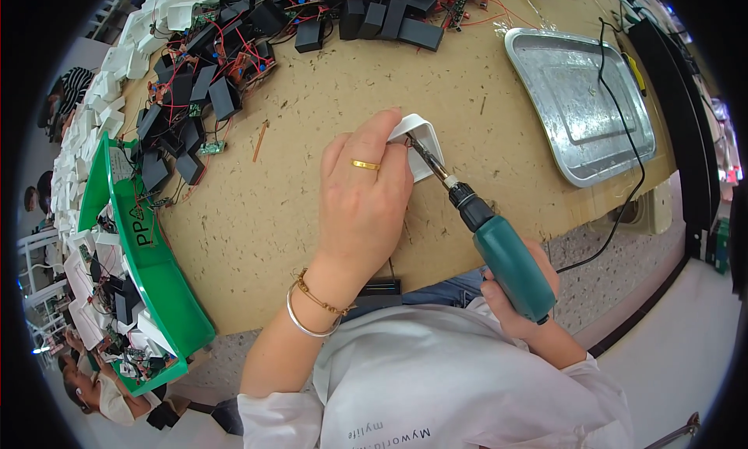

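Note:
Near the middle of the table, my left hand (362, 188) is closed on a small white plastic housing (425, 141) and tilts it toward me. My right hand (518, 297) wraps round the body of a green electric screwdriver (510, 266) with a black collar. The screwdriver's metal bit reaches up and left into the open side of the housing. My left fingers partly cover the housing, and the bit's very tip is hard to make out. A dark cable trails from the table's right side toward the screwdriver's lower end.
A scratched metal tray (584, 106) lies at the right. Black boxes (222, 98) with red wires and circuit boards are heaped at the far left. White housings (117, 63) line the left edge. A green bin (152, 266) full of parts stands at left, with other people beyond.

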A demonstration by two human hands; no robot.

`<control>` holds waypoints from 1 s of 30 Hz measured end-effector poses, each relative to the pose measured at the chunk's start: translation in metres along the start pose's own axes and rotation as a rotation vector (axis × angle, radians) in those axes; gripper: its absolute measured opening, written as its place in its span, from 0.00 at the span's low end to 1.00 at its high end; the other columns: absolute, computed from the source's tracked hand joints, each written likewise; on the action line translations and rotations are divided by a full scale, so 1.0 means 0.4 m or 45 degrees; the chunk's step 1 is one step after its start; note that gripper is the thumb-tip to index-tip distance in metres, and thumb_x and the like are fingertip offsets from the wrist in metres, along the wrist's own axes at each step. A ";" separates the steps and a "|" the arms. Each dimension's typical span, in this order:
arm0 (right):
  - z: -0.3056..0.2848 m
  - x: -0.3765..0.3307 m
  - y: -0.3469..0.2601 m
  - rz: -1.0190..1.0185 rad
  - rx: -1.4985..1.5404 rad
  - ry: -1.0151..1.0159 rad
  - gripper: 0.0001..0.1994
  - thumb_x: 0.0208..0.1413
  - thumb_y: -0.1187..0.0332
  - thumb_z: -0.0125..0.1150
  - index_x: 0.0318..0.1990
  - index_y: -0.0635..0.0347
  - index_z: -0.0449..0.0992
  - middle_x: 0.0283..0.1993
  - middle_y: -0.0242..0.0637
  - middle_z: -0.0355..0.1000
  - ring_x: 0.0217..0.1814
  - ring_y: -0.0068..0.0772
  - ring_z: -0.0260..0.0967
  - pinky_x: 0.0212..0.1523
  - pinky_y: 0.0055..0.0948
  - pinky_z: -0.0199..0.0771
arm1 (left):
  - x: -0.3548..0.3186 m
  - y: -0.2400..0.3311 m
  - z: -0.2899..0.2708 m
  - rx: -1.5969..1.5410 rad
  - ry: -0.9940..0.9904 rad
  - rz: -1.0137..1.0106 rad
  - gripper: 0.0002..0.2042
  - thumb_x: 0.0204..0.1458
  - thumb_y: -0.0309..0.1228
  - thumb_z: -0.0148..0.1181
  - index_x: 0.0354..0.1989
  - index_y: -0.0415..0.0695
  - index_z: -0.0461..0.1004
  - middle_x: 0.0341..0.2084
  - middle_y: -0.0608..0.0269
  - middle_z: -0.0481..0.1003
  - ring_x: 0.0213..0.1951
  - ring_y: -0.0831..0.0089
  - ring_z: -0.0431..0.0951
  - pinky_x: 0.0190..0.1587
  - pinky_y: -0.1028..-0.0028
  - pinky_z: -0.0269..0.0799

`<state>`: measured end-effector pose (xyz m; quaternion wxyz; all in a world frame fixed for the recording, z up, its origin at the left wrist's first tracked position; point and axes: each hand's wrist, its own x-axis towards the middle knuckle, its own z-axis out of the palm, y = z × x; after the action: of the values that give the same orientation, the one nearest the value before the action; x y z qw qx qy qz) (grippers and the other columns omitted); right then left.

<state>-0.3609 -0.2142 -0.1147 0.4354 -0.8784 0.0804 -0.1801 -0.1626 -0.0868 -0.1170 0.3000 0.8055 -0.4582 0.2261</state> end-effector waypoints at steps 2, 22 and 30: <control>0.000 -0.002 0.004 0.003 -0.005 -0.014 0.18 0.41 0.71 0.68 0.40 0.69 0.72 0.42 0.49 0.71 0.41 0.44 0.71 0.40 0.33 0.72 | -0.001 -0.001 -0.001 0.001 -0.001 0.006 0.05 0.41 0.20 0.58 0.28 0.37 0.71 0.45 0.59 0.69 0.42 0.65 0.73 0.45 0.65 0.67; 0.006 -0.015 0.001 0.231 0.240 0.069 0.17 0.43 0.70 0.67 0.41 0.69 0.73 0.42 0.49 0.72 0.43 0.45 0.71 0.41 0.33 0.71 | 0.000 0.007 -0.002 0.010 0.001 -0.057 0.07 0.39 0.19 0.62 0.26 0.41 0.72 0.43 0.62 0.72 0.40 0.64 0.74 0.45 0.68 0.69; 0.001 -0.014 -0.002 0.205 0.246 0.046 0.17 0.43 0.70 0.66 0.41 0.69 0.73 0.41 0.49 0.72 0.43 0.47 0.71 0.42 0.35 0.71 | 0.000 0.004 -0.006 -0.009 0.001 -0.014 0.05 0.41 0.19 0.58 0.27 0.37 0.70 0.44 0.57 0.70 0.40 0.64 0.73 0.45 0.64 0.67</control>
<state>-0.3661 -0.2119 -0.1157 0.5297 -0.8196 0.1409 -0.1671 -0.1642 -0.0856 -0.1148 0.3042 0.8069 -0.4545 0.2233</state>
